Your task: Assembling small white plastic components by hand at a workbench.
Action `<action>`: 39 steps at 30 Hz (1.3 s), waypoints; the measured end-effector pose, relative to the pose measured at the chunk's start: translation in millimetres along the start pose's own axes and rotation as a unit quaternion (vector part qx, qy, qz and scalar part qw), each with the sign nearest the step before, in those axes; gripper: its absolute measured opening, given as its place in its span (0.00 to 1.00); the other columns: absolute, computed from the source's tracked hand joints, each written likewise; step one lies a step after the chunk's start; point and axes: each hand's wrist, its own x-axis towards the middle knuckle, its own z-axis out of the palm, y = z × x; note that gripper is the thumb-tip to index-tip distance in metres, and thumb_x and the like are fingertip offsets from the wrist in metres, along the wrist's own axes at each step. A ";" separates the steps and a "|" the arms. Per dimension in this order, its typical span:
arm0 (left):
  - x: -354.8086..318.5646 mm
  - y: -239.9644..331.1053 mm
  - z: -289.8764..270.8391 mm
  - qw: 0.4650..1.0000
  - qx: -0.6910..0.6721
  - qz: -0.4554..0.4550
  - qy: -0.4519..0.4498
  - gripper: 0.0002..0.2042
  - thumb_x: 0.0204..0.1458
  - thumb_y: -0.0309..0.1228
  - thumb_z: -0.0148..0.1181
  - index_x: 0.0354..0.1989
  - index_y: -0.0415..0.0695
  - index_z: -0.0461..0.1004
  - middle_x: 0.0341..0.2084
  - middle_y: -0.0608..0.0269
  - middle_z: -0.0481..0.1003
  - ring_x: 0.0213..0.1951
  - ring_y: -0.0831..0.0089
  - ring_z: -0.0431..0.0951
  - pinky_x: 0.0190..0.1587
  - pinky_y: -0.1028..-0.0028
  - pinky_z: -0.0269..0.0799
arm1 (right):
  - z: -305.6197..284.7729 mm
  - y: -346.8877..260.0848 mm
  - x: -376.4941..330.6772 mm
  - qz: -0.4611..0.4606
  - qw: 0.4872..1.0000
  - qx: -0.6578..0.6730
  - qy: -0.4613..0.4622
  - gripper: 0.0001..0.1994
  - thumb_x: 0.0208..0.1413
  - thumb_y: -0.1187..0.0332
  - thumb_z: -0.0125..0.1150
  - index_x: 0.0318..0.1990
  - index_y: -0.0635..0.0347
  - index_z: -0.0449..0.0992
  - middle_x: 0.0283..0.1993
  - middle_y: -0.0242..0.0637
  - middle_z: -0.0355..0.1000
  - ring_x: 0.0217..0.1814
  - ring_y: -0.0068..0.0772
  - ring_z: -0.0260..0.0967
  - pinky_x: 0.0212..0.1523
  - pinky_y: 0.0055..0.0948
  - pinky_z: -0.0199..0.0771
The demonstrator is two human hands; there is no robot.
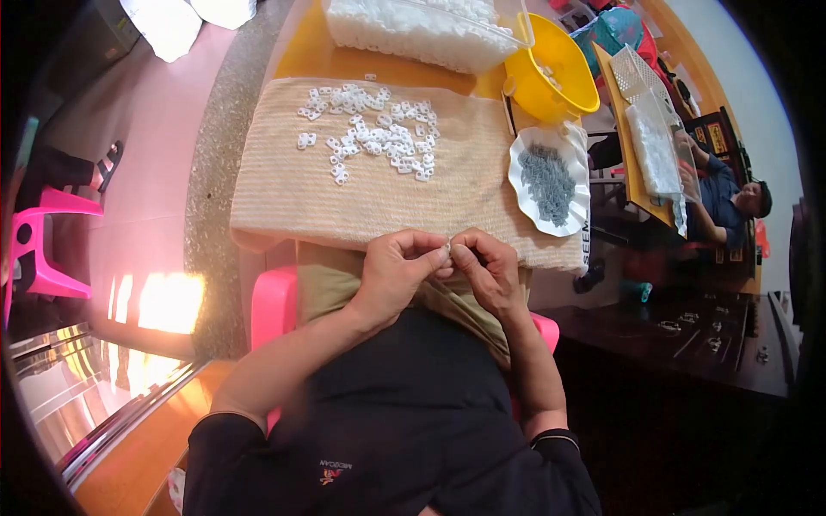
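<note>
My left hand and my right hand meet fingertip to fingertip over my lap, just off the near edge of the cloth-covered table. Both are closed in a pinch around something tiny and pale, mostly hidden by the fingers. Beyond them, a loose spread of small white plastic pieces with holes lies on the beige cloth. To the right, a white wavy-edged dish holds a heap of small dark grey pieces.
A clear tub full of white pieces stands at the table's far side, beside a yellow basin. Pink stools are at left. Another person sits at right near a wooden table with a clear box.
</note>
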 end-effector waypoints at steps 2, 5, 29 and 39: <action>-0.1 0.0 0.0 1.000 -0.001 0.004 0.001 0.07 0.53 0.23 0.60 0.40 0.35 0.74 0.32 0.60 0.77 0.33 0.77 0.79 0.38 0.78 0.77 | -0.7 3.9 1.2 0.008 1.000 -0.013 0.007 0.06 0.62 0.72 0.53 0.35 0.66 0.73 0.31 0.29 0.71 0.34 0.16 0.66 0.37 0.17 0.68; -0.2 1.6 0.7 1.000 -0.002 0.006 0.005 0.07 0.53 0.23 0.60 0.40 0.35 0.74 0.32 0.60 0.77 0.32 0.77 0.79 0.38 0.78 0.77 | 1.6 -4.9 0.7 0.031 0.999 0.009 0.015 0.06 0.61 0.72 0.54 0.35 0.67 0.73 0.32 0.29 0.71 0.34 0.16 0.66 0.37 0.17 0.68; 4.2 18.7 -5.2 0.992 -0.123 -0.003 0.019 0.07 0.54 0.24 0.60 0.41 0.40 0.73 0.30 0.63 0.77 0.31 0.75 0.80 0.36 0.78 0.78 | -21.0 -30.4 89.6 -0.088 0.982 -0.164 -0.043 0.06 0.54 0.76 0.61 0.38 0.67 0.76 0.28 0.31 0.73 0.29 0.17 0.69 0.29 0.18 0.68; 4.9 18.8 -8.3 0.988 -0.151 0.002 0.045 0.07 0.54 0.24 0.60 0.40 0.40 0.73 0.30 0.62 0.77 0.31 0.76 0.79 0.35 0.78 0.77 | 30.4 -43.2 159.1 -0.242 0.881 -0.397 -0.085 0.07 0.50 0.69 0.61 0.34 0.61 0.79 0.35 0.41 0.74 0.34 0.45 0.73 0.34 0.36 0.72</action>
